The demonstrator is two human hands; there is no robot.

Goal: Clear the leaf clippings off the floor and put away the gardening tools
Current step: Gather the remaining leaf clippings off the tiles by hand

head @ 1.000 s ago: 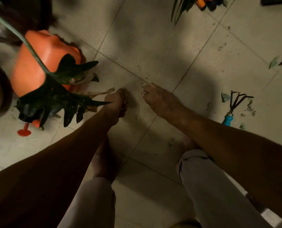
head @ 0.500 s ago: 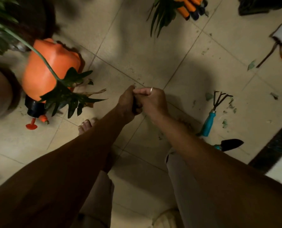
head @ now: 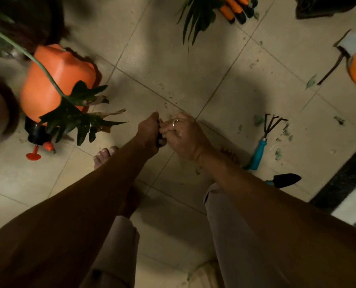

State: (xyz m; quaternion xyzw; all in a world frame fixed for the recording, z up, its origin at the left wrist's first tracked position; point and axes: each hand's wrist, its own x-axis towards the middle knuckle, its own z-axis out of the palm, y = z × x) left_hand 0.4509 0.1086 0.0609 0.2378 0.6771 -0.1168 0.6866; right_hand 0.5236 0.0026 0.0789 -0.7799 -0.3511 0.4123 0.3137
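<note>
Clippings point(head: 278, 154), rake point(head: 264, 140), trowel point(head: 287, 180) lie uncleared at right; centre, left hand point(head: 150, 129) and right hand point(head: 185, 135) pinch a dark wad point(head: 159, 140).

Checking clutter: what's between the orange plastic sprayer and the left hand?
Head view: a dark green lobed leaf overlapping the orange plastic sprayer, then bare floor tile up to the left hand.

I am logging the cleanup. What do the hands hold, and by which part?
A small dark thing sits between the hands: left hand curled round it, right hand pinching it. Which thing, unclear.
</note>
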